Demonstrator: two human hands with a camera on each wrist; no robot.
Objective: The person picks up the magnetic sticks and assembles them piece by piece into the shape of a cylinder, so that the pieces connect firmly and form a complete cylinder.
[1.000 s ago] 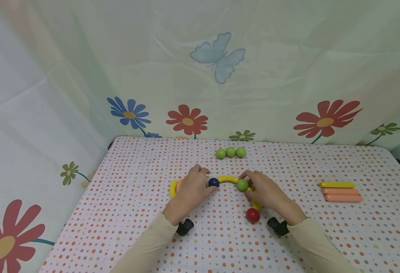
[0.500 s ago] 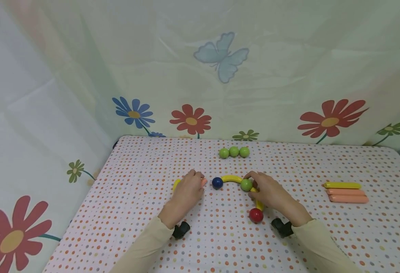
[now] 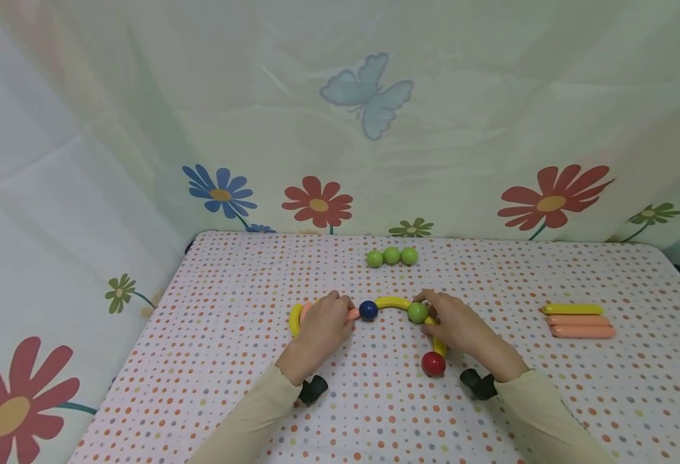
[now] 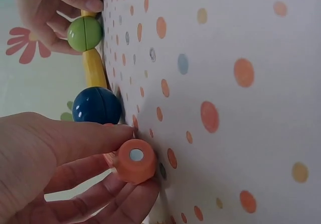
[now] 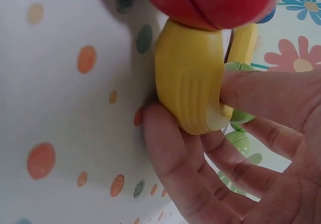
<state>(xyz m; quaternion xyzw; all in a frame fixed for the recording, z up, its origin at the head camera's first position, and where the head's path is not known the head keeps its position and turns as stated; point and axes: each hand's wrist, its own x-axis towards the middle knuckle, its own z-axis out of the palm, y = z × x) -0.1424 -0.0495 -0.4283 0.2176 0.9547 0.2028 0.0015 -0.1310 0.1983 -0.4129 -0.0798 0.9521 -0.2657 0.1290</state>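
The left hand (image 3: 323, 327) pinches a pale orange faceted rod (image 4: 135, 172), its long axis running roughly from 9 to 3 o'clock, the 3 o'clock end meeting a glossy dark blue ball (image 3: 369, 310). The right hand (image 3: 454, 327) grips a curved yellow bar (image 5: 188, 73) reaching from a glossy green ball (image 3: 417, 313) toward 5 o'clock, to a red ball (image 3: 434, 364). Toward 12 o'clock, three green balls (image 3: 392, 256) lie near the dotted surface's (image 3: 398, 419) far edge; room spreads toward 6 o'clock.
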